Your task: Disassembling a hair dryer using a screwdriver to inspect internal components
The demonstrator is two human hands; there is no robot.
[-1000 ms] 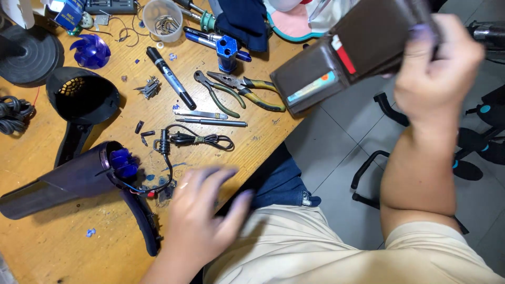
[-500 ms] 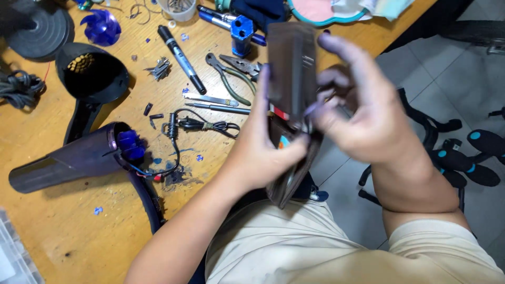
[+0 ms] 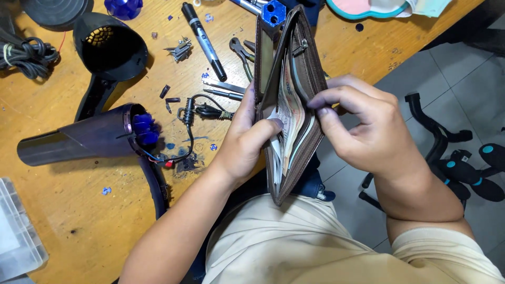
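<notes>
Both hands are spreading a brown wallet (image 3: 302, 105) open above the lap.

The left hand (image 3: 244, 150) is gripping its edge, thumb on the banknotes (image 3: 288, 113); the right hand (image 3: 368, 131) is pinching the other flap. Half a second ago it was nearly closed. A clear plastic box (image 3: 16, 231) is sitting bottom-left on the wooden table (image 3: 79, 210).

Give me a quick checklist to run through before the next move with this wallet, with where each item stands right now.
1. Brown wallet open: ok, spread wide above the lap.
2. Left hand supporting it: ok, thumb pressed on the banknotes.
3. Right hand gripping the other flap: ok, fingers curled over its edge.
4. Notes seated in the pocket: ok, none slipping out.
5. Wallet clear of the dismantled hair dryer and black marker: ok, both lie apart on the wooden table.
6. Note count: cannot tell.
</notes>
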